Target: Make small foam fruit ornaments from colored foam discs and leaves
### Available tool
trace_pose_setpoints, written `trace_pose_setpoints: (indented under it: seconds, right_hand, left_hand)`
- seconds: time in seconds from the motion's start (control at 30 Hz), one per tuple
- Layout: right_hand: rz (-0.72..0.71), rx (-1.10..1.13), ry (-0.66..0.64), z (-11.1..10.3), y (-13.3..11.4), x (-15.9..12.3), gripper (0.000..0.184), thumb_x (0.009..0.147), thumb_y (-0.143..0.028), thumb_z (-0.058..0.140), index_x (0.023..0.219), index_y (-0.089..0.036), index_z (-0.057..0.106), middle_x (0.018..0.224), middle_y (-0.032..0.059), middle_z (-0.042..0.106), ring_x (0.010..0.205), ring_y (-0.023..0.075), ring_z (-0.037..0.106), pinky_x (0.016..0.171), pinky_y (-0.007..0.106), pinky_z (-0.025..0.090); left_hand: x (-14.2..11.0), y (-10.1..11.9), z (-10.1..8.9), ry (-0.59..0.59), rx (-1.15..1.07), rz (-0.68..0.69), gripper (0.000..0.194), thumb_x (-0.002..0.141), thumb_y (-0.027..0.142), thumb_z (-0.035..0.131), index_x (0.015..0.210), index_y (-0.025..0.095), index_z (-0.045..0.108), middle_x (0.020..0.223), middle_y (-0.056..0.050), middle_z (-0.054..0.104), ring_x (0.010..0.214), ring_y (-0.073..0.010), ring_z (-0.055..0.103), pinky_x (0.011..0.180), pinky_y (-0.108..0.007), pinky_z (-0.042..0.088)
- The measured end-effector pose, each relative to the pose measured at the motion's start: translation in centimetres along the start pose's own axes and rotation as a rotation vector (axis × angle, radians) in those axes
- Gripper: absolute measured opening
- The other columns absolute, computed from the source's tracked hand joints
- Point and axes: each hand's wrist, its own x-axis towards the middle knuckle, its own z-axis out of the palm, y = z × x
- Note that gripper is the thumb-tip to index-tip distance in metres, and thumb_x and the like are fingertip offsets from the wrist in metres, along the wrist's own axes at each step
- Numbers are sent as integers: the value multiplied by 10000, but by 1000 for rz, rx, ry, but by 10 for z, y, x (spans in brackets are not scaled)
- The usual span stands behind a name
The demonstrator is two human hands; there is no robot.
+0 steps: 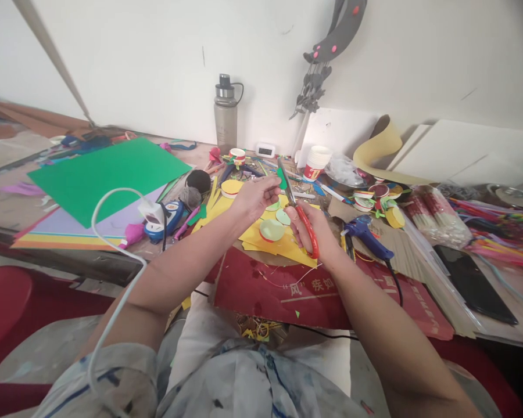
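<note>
My right hand (316, 229) grips red-handled scissors (297, 206), blades pointing up and away. My left hand (255, 196) pinches a small green paper scrap (282, 177) right at the blades. Below both hands lie yellow paper sheets (283, 244) with pale green and yellow paper discs (271, 230) on them. A red cardboard sheet (314, 296) with printed characters lies nearest me.
A blue glue gun (366, 232) lies right of my right hand. A large green sheet (108, 174) over purple and yellow paper lies left. A water bottle (225, 113), a paper cup (316, 164), a phone (473, 281), bagged sticks (436, 217) and a white cable (113, 244) surround the work.
</note>
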Motion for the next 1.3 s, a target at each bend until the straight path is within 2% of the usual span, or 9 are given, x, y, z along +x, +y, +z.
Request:
trace_pose_setpoints:
  seconds: [0.17,0.27,0.37,0.6,0.73,0.9,1.03,1.17,1.3]
  right_hand:
    - [5,-192,97,-19,7,10,495,928,-720,559,775,-251,527,570,-26,551,487,163,564,487,279,443]
    - [35,-431,150,-28,16,19,454,965,-650,561,889,-215,669,848,87,755,834,261,738,746,351,562]
    - [127,-694,162,-28,19,24,404,983,-542,606,1069,-168,733,1112,181,788,1085,325,739,917,398,547]
    - [245,-930,100,-25,24,25,467,980,-529,610,1249,-157,701,1164,214,779,1145,349,734,931,408,547]
    - [280,-975,90,-26,24,23,450,1010,-402,543,1368,-142,630,1194,221,766,1157,360,731,949,441,546]
    - [295,-986,33,-25,20,22,486,1002,-325,550,1408,-60,573,1241,274,735,1181,384,718,977,461,535]
    - [290,-1056,-5,-24,19,22,486,1010,-303,515,1411,-34,573,1247,294,725,1183,394,710,977,459,521]
    - [269,-1138,-21,-23,17,18,499,1038,-308,448,1436,-34,570,1226,298,727,1162,386,711,949,449,518]
    - [185,-1206,58,-22,11,11,452,1045,-364,474,1310,-67,687,1251,298,702,1203,421,666,986,495,496]
  left_hand:
    - [13,17,-16,-78,348,41,117,785,64,737,725,133,664,561,36,586,493,-54,512,554,-206,416]
    - [22,28,-32,-127,771,92,136,736,20,728,665,131,693,510,25,571,486,-58,487,554,-220,371]
    - [28,37,-45,-268,1067,-18,105,709,64,738,654,151,719,533,15,596,530,-80,514,592,-241,387]
    - [40,45,-61,-361,1693,-143,162,626,191,752,784,189,792,728,-21,754,719,-162,671,659,-245,455]
    - [42,43,-63,-355,1761,-95,192,637,211,745,817,199,810,741,-17,766,743,-158,682,649,-224,449]
    - [43,39,-67,-310,1638,-37,35,626,180,774,625,214,782,560,-20,681,562,-153,600,639,-265,442]
    - [48,28,-67,-179,1489,114,174,654,108,776,514,195,719,480,-36,603,544,-181,585,724,-312,464]
    - [50,10,-59,15,1606,275,237,717,66,739,548,182,621,641,-78,651,927,-280,691,937,-324,471]
    - [47,0,-52,51,1640,227,323,710,30,731,556,188,495,904,-159,702,1209,-375,640,1111,-411,416]
